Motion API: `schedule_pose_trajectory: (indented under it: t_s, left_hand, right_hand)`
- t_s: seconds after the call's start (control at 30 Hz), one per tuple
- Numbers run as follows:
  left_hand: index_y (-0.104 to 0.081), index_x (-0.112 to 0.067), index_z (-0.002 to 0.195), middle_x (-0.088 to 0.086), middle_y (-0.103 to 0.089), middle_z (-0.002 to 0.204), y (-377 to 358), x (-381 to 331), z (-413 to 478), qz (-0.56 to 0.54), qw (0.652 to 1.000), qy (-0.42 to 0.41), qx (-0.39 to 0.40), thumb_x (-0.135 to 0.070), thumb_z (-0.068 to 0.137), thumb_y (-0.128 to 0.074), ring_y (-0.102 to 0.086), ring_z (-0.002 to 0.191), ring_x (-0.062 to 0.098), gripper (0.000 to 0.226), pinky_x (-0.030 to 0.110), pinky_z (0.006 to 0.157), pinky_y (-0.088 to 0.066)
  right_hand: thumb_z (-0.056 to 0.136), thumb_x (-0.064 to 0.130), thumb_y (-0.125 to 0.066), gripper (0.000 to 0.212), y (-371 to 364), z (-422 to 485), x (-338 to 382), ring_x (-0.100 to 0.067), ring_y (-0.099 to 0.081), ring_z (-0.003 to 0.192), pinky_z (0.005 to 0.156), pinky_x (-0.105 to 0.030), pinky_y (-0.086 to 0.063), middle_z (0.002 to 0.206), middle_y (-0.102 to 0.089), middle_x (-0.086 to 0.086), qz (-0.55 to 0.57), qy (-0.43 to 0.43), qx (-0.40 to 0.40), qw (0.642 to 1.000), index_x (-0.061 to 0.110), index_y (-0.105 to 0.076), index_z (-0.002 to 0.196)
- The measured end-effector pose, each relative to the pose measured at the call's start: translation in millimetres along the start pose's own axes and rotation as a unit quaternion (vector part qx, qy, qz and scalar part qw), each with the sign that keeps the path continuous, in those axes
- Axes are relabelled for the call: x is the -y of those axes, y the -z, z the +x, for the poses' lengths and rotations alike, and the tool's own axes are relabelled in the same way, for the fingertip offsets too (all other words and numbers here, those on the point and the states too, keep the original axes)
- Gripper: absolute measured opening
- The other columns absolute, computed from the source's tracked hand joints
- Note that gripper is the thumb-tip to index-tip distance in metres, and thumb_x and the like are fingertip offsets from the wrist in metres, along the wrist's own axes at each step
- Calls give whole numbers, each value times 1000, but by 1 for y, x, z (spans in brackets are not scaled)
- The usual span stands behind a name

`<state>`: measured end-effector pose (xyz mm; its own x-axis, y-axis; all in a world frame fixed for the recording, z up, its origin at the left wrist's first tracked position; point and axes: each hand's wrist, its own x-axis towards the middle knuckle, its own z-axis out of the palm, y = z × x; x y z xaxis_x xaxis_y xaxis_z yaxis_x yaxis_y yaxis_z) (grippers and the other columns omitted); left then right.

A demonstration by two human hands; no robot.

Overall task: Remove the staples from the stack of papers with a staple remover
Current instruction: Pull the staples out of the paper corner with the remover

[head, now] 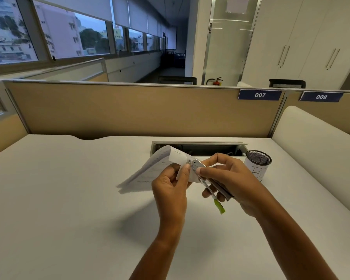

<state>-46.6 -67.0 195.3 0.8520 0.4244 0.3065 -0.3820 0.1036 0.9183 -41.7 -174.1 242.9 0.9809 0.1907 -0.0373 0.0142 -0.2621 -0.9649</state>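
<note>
Right hand [230, 176] grips staple remover [199, 164]; left hand [170, 188] pinches papers [148, 172].

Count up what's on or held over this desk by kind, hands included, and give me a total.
stack of papers: 1
staple remover: 1
mesh cup: 1
hands: 2, the left hand and the right hand
total: 5

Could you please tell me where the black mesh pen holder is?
In the head view, the black mesh pen holder stands on the white desk, right of centre, just beyond the right hand.
</note>
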Motion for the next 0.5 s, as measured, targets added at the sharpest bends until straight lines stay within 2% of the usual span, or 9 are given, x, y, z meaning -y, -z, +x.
schedule_pose_trajectory:
  t_s: [0.2,0.3,0.37,0.5]
  left_hand:
    - [-59,-22,89,-20,-57,82,0,7,-2,87,994,-64,-14,-12,77,-61,-57,71,-5,15,2,59,-45]
    - [-60,-20,83,-13,-61,79,1,10,-2,100,992,-74,-24,-14,76,-61,-60,67,0,10,4,57,-46]
    - [-65,-12,86,-7,-64,80,1,12,-2,104,990,-82,-40,-13,75,-62,-61,68,3,11,3,57,-49]
    - [-67,-1,87,-1,-65,79,0,14,-2,125,982,-129,-65,-8,74,-64,-59,67,-1,15,-3,62,-44]
  right_hand:
    - [83,19,-60,7,-2,-3,3,-9,-64,42,34,-12,-42,71,-67,-2,29,-8,-5,1000,13,-55,81]
    - [84,17,-59,6,-3,-5,3,-10,-63,41,34,-12,-41,74,-69,-4,60,-5,-5,998,12,-57,86]
    - [84,17,-58,3,-6,-7,3,-10,-63,41,33,-12,-40,74,-69,-6,80,-5,-13,997,13,-57,85]
    - [85,16,-58,4,-12,-7,2,-9,-62,39,32,-12,-40,72,-69,-5,101,-12,-21,995,16,-57,82]
